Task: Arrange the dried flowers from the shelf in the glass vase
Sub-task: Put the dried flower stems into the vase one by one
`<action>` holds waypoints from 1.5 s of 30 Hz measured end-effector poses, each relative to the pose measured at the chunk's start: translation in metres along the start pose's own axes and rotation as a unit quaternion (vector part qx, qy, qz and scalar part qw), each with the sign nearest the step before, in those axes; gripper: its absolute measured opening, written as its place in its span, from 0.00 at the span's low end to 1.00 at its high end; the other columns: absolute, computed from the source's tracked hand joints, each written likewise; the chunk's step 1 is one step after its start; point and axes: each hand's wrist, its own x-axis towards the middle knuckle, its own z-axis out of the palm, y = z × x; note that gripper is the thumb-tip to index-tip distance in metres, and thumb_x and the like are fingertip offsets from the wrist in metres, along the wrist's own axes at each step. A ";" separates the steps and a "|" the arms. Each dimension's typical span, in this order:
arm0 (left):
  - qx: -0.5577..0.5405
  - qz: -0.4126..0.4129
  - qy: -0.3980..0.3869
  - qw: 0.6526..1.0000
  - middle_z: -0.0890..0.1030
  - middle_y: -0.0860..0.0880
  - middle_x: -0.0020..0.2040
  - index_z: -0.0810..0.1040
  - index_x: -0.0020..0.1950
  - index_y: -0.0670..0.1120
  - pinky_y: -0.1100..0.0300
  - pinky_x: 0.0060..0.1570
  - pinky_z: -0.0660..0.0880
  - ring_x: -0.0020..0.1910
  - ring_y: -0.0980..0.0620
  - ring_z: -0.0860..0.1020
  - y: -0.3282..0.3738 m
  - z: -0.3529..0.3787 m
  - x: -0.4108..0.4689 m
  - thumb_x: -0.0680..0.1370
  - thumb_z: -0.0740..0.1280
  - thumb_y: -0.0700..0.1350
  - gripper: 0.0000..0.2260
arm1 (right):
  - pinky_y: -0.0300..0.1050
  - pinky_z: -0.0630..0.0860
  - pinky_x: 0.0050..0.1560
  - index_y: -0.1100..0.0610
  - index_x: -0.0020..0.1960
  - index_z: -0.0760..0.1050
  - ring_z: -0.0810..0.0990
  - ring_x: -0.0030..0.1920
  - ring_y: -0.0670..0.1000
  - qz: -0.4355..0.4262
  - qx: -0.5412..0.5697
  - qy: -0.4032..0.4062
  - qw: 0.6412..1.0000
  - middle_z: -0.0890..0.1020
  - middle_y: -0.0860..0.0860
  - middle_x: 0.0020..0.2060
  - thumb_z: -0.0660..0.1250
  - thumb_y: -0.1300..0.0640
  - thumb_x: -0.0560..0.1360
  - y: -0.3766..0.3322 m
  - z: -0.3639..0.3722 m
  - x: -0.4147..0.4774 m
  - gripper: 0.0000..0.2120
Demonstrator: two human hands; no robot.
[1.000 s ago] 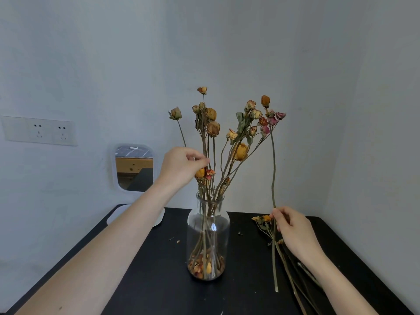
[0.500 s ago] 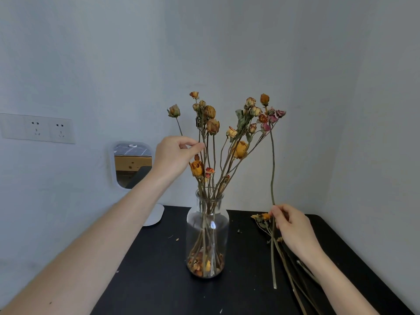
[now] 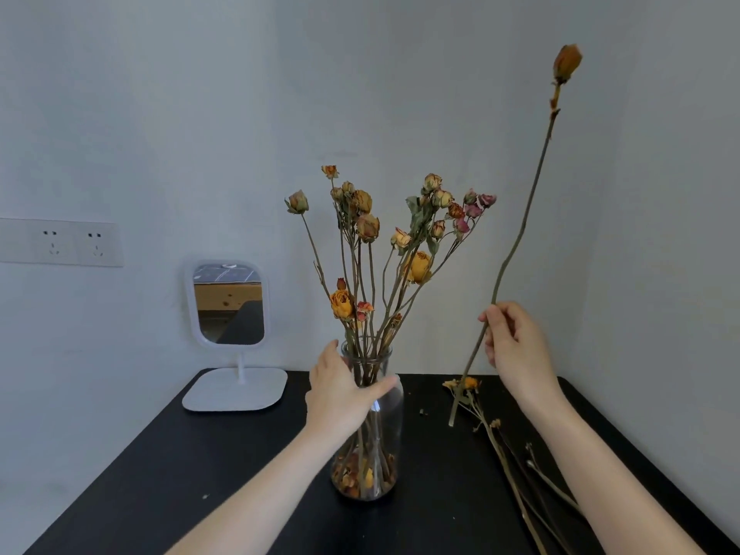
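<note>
Fingers (image 3: pixel 494 320) of the right hand (image 3: pixel 518 350): closed in a pinch on a long dried stem (image 3: pixel 521 230), held near-upright to the right of the glass vase (image 3: pixel 390 430), bud (image 3: pixel 566 62) high above, cut end just over the bench (image 3: pixel 440 522) (touching or not, cannot tell). Left hand (image 3: pixel 340 398): thumb across the near side of the vase's shoulder, fingers round the far side, gripping the glass. Vase standing mid-bench, already loaded with dried flowers (image 3: pixel 380 242).

Handling, as judged: stem light, stiff and brittle; likely to snap if bent and to shed petals if knocked against the blooms already in. Best held low to mid stem, never by the bud. Glass smooth, probably top-heavy under its load; worth steadying at the shoulder during insertion. Neck narrow and crowded.

Count: one vase; one stem in hand; about four loose stems (image 3: pixel 504 454) lying at the right of the bench (overlapping, exact number uncertain); upward of a dozen blooms in the vase. Also present: one stand mirror (image 3: pixel 230 302) at far left, one double wall socket (image 3: pixel 60 242).
</note>
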 end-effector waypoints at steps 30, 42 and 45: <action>-0.127 0.044 -0.080 0.988 0.73 0.59 0.57 0.57 0.72 0.53 0.62 0.58 0.68 0.55 0.59 0.73 -0.024 -0.016 0.016 0.64 0.77 0.53 0.42 | 0.35 0.70 0.30 0.49 0.42 0.71 0.72 0.28 0.42 -0.079 0.076 0.025 0.994 0.73 0.47 0.29 0.53 0.55 0.80 -0.047 0.012 0.007 0.11; -0.135 0.067 -0.066 0.986 0.74 0.71 0.50 0.64 0.59 0.65 0.75 0.48 0.68 0.52 0.76 0.72 -0.019 -0.008 0.013 0.66 0.76 0.51 0.29 | 0.33 0.73 0.29 0.47 0.43 0.69 0.74 0.30 0.42 -0.130 0.072 -0.025 0.989 0.74 0.48 0.31 0.53 0.56 0.80 -0.057 0.034 -0.003 0.10; -0.127 0.059 -0.099 0.985 0.75 0.62 0.56 0.65 0.67 0.53 0.63 0.59 0.69 0.59 0.62 0.73 -0.020 -0.008 0.014 0.68 0.75 0.51 0.31 | 0.34 0.73 0.31 0.50 0.45 0.70 0.74 0.30 0.43 -0.137 0.036 -0.040 0.989 0.74 0.48 0.31 0.53 0.56 0.80 -0.055 0.039 -0.006 0.08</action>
